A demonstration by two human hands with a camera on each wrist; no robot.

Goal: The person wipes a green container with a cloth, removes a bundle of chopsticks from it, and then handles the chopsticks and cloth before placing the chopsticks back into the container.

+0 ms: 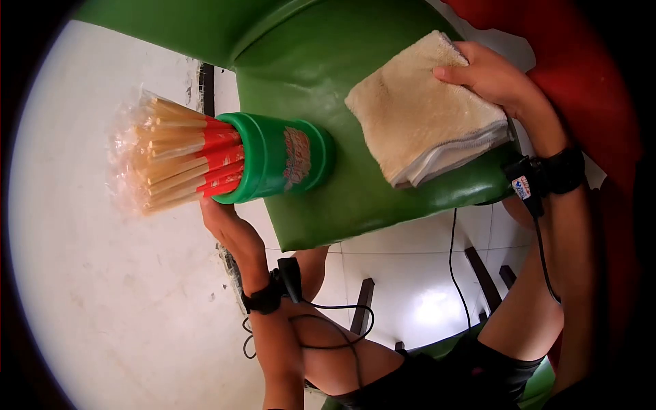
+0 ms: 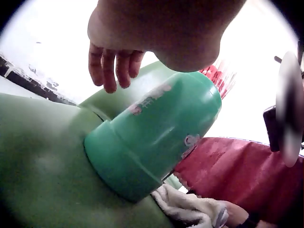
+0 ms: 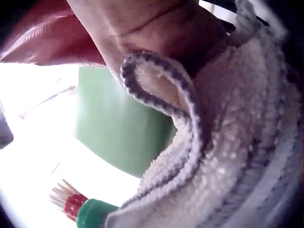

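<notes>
A green cup (image 1: 273, 160) stands on a green chair seat (image 1: 307, 75), packed with wooden chopsticks (image 1: 178, 171) in clear and red wrappers. Beside the cup's rim is my left hand (image 1: 229, 229), its fingers hidden behind the cup in the head view. In the left wrist view the loosely bent fingers (image 2: 114, 66) hang past the cup's side, with nothing in them. My right hand (image 1: 495, 78) grips a folded beige towel (image 1: 424, 109) by its far edge, thumb on top. The towel's stitched grey edge (image 3: 190, 123) loops near the palm in the right wrist view.
The green backrest (image 1: 171, 24) rises at the far side of the seat. Red material (image 1: 581, 75) lies at the right. A pale tiled floor (image 1: 424, 301) with dark legs shows below the seat. Black cables (image 1: 342, 307) trail from the wrist cameras over the person's leg.
</notes>
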